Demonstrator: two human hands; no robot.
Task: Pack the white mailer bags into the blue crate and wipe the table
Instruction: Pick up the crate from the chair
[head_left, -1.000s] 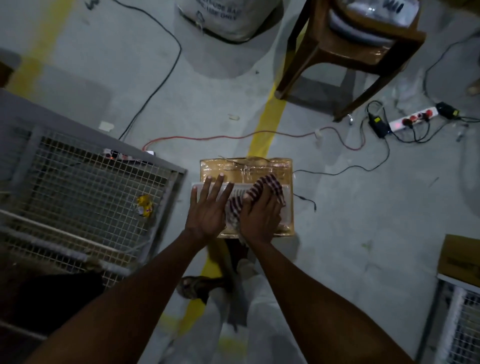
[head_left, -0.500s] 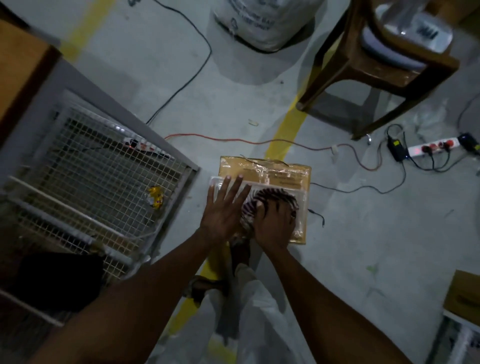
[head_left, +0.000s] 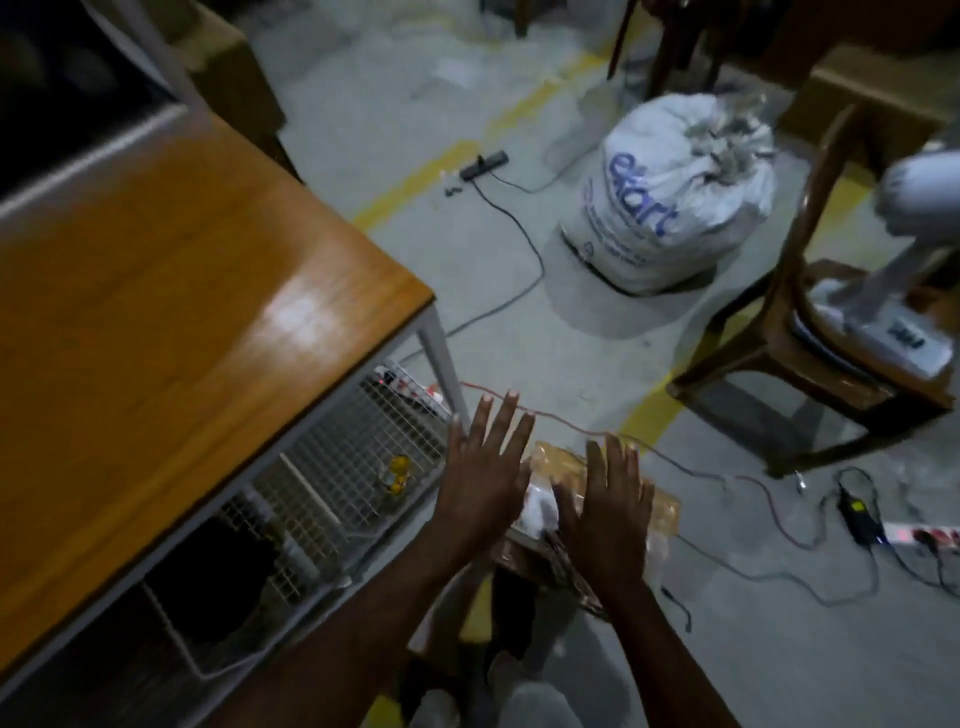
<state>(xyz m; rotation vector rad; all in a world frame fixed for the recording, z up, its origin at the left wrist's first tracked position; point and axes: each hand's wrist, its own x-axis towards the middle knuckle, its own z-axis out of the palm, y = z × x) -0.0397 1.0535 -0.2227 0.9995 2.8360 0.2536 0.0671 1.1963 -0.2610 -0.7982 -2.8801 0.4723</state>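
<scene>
Half a second ago my right hand was bunched over the checked cloth and my left lay flat on the white mailer bag; now both have let go. My left hand (head_left: 480, 467) and right hand (head_left: 605, 504) are spread wide with straight fingers and hold nothing, and I cannot tell whether they touch what lies beneath. The white mailer bag (head_left: 539, 506) shows between them, lying on the taped cardboard box (head_left: 662, 512) on the floor. The checked cloth (head_left: 569, 566) is a blurred striped strip at the box's near edge, by my right wrist. The view has swung upward. The wooden table (head_left: 182, 312) now fills the left side, its corner leg coming down near my left fingertips, and its wire shelf (head_left: 332, 457) is just beside the box. A red cable (head_left: 571, 423) crosses the floor past my fingertips. Bare concrete opens ahead toward the white sack (head_left: 670, 197). On the right the wooden chair (head_left: 769, 353) stands near, and the power strip (head_left: 919, 535) lies beyond the box.
</scene>
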